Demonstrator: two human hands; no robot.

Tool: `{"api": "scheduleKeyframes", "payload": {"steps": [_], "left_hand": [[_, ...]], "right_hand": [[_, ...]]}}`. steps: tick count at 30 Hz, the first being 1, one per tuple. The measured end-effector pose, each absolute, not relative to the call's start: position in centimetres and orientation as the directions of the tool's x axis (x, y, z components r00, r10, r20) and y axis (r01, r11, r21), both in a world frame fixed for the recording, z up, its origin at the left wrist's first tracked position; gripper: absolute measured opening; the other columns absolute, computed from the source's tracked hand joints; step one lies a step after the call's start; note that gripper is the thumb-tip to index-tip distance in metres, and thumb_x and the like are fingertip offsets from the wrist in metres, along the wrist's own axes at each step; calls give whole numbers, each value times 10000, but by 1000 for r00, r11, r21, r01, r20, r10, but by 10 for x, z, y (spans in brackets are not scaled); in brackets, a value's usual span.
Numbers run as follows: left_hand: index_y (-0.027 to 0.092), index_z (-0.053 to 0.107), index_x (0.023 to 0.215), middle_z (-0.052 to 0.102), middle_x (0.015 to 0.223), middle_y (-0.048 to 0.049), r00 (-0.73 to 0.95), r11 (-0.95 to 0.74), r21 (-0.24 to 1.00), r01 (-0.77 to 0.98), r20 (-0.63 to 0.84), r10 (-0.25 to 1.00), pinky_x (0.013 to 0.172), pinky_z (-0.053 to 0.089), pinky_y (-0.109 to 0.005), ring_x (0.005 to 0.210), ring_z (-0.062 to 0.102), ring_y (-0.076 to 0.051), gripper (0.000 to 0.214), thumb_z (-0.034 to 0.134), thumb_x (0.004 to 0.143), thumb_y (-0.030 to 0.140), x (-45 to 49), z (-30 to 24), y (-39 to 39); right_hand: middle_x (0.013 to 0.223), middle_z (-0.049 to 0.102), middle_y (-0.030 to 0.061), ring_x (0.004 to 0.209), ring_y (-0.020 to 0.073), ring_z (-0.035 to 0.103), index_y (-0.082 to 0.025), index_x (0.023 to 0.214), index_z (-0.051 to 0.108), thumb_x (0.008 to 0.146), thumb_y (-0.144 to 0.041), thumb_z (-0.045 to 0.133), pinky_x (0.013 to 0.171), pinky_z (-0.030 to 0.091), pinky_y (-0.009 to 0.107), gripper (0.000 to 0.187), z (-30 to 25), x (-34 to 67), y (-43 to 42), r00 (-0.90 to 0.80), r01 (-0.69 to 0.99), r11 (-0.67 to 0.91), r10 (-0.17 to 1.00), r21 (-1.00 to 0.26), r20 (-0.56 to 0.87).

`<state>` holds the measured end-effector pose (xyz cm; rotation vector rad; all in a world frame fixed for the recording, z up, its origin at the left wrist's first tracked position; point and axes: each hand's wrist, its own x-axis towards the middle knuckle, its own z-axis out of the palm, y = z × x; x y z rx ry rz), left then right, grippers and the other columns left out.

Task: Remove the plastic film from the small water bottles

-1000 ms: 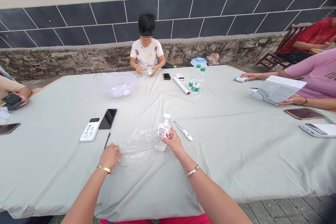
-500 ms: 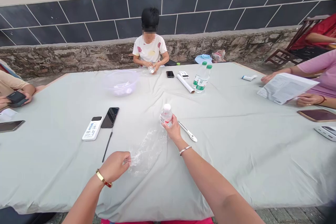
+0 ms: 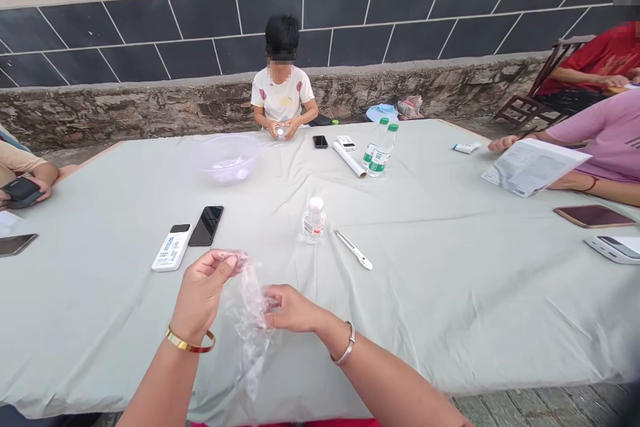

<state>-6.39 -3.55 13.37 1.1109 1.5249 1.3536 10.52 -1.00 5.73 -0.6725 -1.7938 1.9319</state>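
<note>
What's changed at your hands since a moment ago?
Your right hand let go of the clear plastic bottle, now upright on the grey-green tablecloth; it and your left hand lifted the crumpled transparent plastic film off it. The slim white-and-silver tool stayed put.

We read nothing: print on bottle label, white device sticker, printed sheet too small, blurred.
</note>
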Motion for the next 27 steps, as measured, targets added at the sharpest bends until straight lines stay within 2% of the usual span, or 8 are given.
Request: {"api": "scheduleKeyframes", "payload": {"steps": [3,6,9,11,16,21,24,27], "left_hand": [[202,631,808,672,922,-61,-457,54,894,446,175,872,873,431,-359,929,586,-228,197,589,737,381,-67,113,-28],[212,609,690,608,722,-30,-220,83,794,602,66,973,743,425,-321,761,542,-200,158,564,737,357,-69,93,-31],[198,526,604,450,577,22,93,200,933,299,-237,967,562,363,-260,564,415,-127,313,542,778,457,-66,87,-38],[189,483,599,401,577,41,164,270,962,-40,-260,952,517,332,-236,529,360,-96,415,556,757,565,-61,88,-40],[191,451,653,427,577,72,-118,219,895,-389,-284,951,501,329,-199,517,370,-65,443,791,573,463,-42,83,-28],[196,508,690,467,609,56,-409,126,988,-88,-152,900,544,386,-220,558,436,-94,354,680,691,506,-26,68,-24],[198,601,786,578,833,-22,-423,96,973,210,2,906,686,455,-284,776,548,-173,358,658,676,533,-19,66,-26],[202,585,783,573,811,-12,-454,137,948,286,8,891,664,458,-281,745,549,-170,331,685,635,481,-20,64,-22]], "right_hand": [[635,519,-39,569,104,513,-187,748,586,765,-297,567,547,415,214,113,50,107,-15,-675,198,-18,723,-980,-150],[657,556,-35,588,101,496,-205,784,621,765,-208,519,568,400,214,104,60,118,-10,-548,283,170,836,-944,-14],[737,600,-24,654,117,529,-218,869,624,735,-227,572,637,434,237,144,70,124,3,-304,232,177,947,-956,101],[736,597,-20,657,122,538,-215,863,609,739,-274,595,650,454,251,138,67,120,8,-193,183,134,976,-974,98],[848,616,15,712,129,553,-215,922,609,807,-314,550,696,482,278,163,47,102,-10,-278,116,164,952,-980,126],[1067,584,46,879,156,567,-237,1248,478,821,-399,573,764,497,297,467,48,101,-20,-555,-83,161,812,-983,180],[1028,579,61,879,168,555,-231,1158,539,861,-342,521,765,491,318,317,49,101,-14,-379,68,261,900,-963,218],[1091,557,67,883,168,561,-248,1133,560,807,-278,583,770,500,322,328,47,109,-3,-455,174,365,853,-915,254]]}}
